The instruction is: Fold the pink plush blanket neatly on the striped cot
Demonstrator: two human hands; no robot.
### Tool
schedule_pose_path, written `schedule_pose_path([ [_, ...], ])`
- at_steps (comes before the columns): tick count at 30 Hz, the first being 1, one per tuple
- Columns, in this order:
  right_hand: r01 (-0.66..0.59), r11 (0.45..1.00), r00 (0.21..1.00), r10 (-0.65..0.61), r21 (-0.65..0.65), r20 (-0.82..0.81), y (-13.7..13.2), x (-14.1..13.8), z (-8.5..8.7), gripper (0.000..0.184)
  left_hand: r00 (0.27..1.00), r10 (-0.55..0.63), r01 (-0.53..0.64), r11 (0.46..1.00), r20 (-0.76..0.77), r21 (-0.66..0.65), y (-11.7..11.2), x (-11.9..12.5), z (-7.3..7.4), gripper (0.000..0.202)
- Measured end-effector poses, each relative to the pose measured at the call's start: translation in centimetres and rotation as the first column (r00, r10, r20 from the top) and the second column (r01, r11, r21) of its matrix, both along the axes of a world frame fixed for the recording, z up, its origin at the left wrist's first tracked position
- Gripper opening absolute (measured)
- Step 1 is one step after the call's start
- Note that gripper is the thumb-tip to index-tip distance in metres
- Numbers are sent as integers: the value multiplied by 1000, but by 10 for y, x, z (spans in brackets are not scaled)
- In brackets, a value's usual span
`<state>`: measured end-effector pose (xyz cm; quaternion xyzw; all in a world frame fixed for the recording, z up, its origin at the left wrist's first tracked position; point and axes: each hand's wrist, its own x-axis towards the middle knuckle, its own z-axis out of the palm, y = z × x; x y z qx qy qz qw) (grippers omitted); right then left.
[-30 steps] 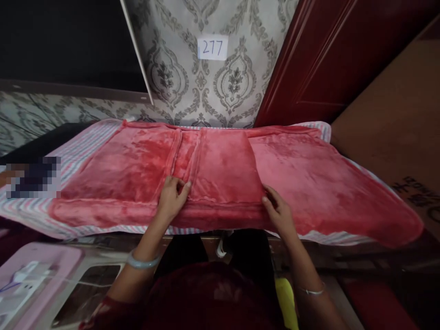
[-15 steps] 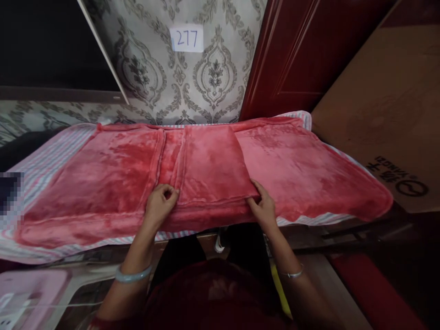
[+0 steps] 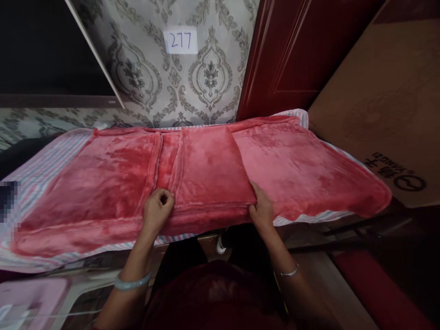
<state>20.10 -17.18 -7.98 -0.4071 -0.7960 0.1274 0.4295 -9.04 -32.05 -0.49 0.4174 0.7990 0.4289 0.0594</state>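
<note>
A plush red blanket [image 3: 302, 160] lies spread along a striped cloth [image 3: 51, 160], with a folded section [image 3: 213, 165] doubled over in its middle. My left hand [image 3: 158, 211] is closed in a pinch at the near left edge of that section, thumb and forefinger forming a ring. At its near right corner, my right hand [image 3: 261, 208] grips the blanket, thumb at the front and fingers partly hidden along the side. Left of the folded section, a seam or fold line runs from back to front across the blanket.
Behind the blanket, a card marked 277 [image 3: 180, 40] hangs on patterned wallpaper. A dark screen [image 3: 51, 50] stands at the back left, a large cardboard box [image 3: 385, 105] at the right. A pink plastic item [image 3: 34, 298] is at the lower left.
The camera view has shifted slightly. Both hands keep their places at the folded section's near corners, and its near edge lies a little flatter and straighter between them.
</note>
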Motion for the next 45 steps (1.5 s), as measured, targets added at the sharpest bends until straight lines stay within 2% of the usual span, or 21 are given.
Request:
schedule_pose_path([
  [4,-16,1000,1000,16,19,12,-2,-2,4,87,999,32,-32,999,-24,7,-1,1,0,20],
  [8,-45,998,999,45,47,2,-3,-4,5,88,999,13,-13,1000,-44,9,-3,1,0,20],
  [12,-48,997,999,49,55,-6,-4,-7,3,90,997,-8,9,1000,-76,18,-4,-1,-3,21],
  [21,-107,989,992,100,103,71,2,-10,-5,88,988,27,-16,997,-153,72,-2,-4,-8,20],
  [27,-87,988,996,85,130,24,3,-12,-13,87,998,-9,12,999,-69,39,-3,-11,-5,24],
  [30,-84,985,996,85,149,2,2,-11,-16,87,1000,23,-23,999,-4,22,1,-16,1,39],
  [32,-86,982,996,88,167,-8,2,-10,-17,87,1000,13,-13,999,-1,-44,10,-19,6,53],
  [35,-97,977,995,102,189,-14,2,-10,-17,87,999,-22,15,990,-49,-140,32,-25,15,57],
  [40,-117,967,992,122,226,-8,3,-9,-20,92,999,-49,44,976,-17,-212,87,-42,34,60],
  [45,-119,960,993,118,254,18,5,-7,-22,96,996,-39,55,979,81,-195,145,-59,46,69],
])
